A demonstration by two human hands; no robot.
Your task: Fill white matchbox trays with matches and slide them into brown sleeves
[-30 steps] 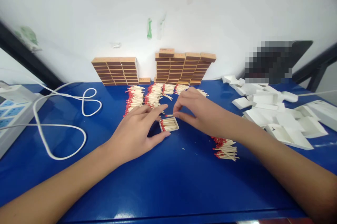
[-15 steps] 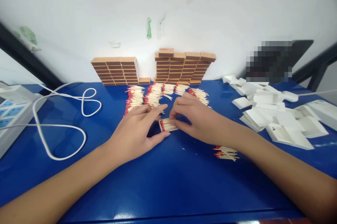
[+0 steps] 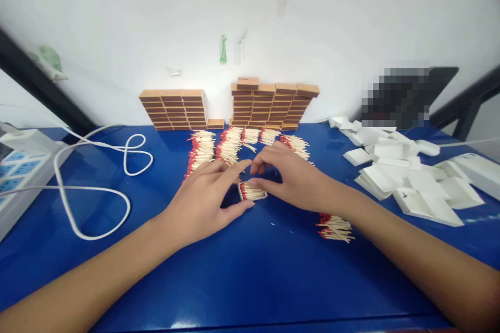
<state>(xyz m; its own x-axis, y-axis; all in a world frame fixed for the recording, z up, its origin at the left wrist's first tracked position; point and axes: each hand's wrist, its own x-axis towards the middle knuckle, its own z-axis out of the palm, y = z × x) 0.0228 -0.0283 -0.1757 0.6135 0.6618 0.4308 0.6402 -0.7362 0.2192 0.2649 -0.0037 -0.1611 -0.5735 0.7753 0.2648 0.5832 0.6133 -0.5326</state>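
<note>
A small white matchbox tray (image 3: 252, 192) filled with red-tipped matches lies on the blue table (image 3: 242, 265). My left hand (image 3: 205, 197) cups its left end, thumb below and index finger stretched over the top. My right hand (image 3: 289, 176) rests on the tray's right end, fingertips pinched down onto the matches inside. A loose heap of matches (image 3: 335, 227) lies under my right forearm.
Rows of matches (image 3: 230, 144) lie behind the hands. Stacked brown matchboxes (image 3: 177, 109) and a taller stack (image 3: 269, 105) stand against the wall. Empty white trays (image 3: 406, 179) pile up at the right. A white cable (image 3: 97, 176) and power strip (image 3: 19, 166) lie left.
My right hand, which held a single match above the tray a second ago, has lowered onto the tray and now presses on the matches. The left hand has stayed in place.
</note>
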